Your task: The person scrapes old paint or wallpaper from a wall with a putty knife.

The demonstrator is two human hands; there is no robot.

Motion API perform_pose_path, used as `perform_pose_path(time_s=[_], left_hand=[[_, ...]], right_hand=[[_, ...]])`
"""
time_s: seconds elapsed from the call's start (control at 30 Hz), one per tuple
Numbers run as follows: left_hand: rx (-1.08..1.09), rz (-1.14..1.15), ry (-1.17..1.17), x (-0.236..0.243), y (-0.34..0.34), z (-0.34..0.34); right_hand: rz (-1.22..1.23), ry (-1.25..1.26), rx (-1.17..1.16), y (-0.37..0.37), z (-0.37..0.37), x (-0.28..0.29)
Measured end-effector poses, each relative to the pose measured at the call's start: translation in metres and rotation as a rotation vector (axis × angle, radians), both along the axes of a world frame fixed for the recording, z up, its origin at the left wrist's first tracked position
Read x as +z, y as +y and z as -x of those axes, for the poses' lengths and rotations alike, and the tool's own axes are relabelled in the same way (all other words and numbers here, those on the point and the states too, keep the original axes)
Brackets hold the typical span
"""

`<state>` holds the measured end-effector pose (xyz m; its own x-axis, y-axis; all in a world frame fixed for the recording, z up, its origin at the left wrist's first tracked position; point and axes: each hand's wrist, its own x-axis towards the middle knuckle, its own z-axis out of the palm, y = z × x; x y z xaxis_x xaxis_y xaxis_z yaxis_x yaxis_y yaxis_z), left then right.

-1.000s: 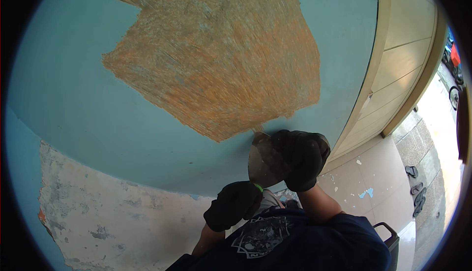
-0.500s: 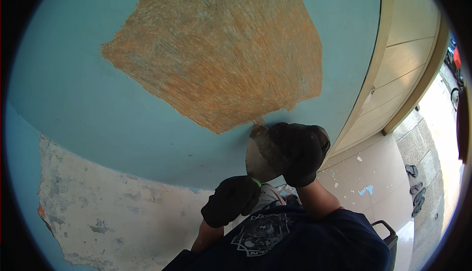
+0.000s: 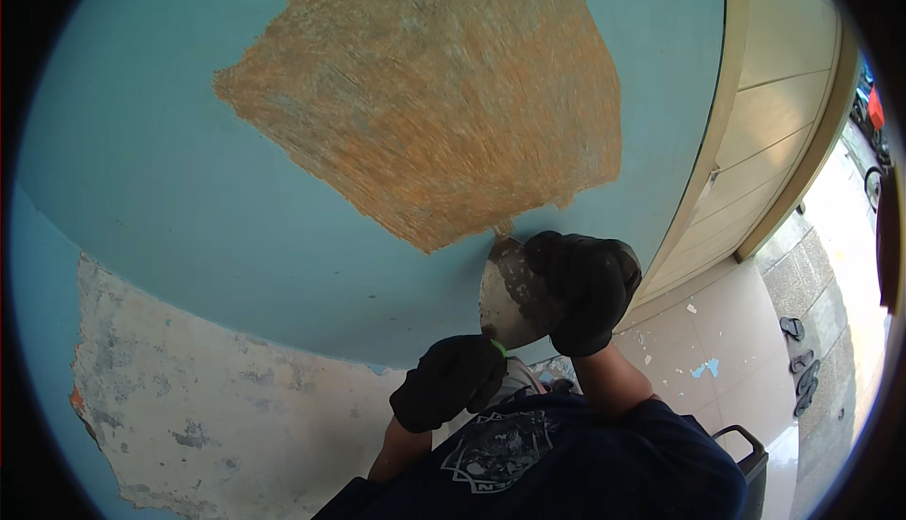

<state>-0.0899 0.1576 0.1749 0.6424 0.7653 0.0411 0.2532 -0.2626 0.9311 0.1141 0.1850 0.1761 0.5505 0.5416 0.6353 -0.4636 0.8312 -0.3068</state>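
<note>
A broad metal scraper point(image 3: 498, 308) with a smudged blade is held between my two black-gloved hands. My left hand point(image 3: 449, 383) is closed low on it, with a bit of green showing at the edge of the fist; the handle itself is mostly hidden in the glove. My right hand point(image 3: 593, 292) is higher and to the right, its fingers wrapped over the blade's side. The blade's upper corner meets the blue painted wall point(image 3: 377, 284) at the lower edge of a large scraped patch point(image 3: 444, 114), which shows rough orange-brown and grey.
Bare, mottled plaster point(image 3: 208, 407) spreads across the lower left. A cream panelled door point(image 3: 764, 133) stands at the right. Paint flakes point(image 3: 703, 367) lie on the tiled floor, with several dark sandals point(image 3: 805, 378) beyond and a dark chair point(image 3: 750, 459) near my right side.
The view has shifted slightly, so the scraped patch sits a little further right. Both hands keep their hold, and the scraper remains at the patch's lower edge.
</note>
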Motion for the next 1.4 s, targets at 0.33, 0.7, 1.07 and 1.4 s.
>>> perform_pose_path(time_s=[0.33, 0.7, 1.07, 1.4], left_hand=[[-0.081, 0.269, -0.267, -0.003, 0.012, 0.0], [-0.11, 0.037, -0.219, -0.006, 0.018, 0.0], [-0.117, 0.092, -0.151, -0.007, 0.016, 0.007], [-0.086, 0.343, -0.105, 0.016, 0.013, -0.004]], right_hand=[[0.171, 0.045, -0.112, 0.001, 0.002, 0.012], [0.151, -0.006, -0.128, -0.001, 0.002, -0.007], [0.051, 0.062, 0.004, 0.002, 0.004, -0.001], [0.005, 0.092, 0.022, 0.006, -0.001, 0.01]])
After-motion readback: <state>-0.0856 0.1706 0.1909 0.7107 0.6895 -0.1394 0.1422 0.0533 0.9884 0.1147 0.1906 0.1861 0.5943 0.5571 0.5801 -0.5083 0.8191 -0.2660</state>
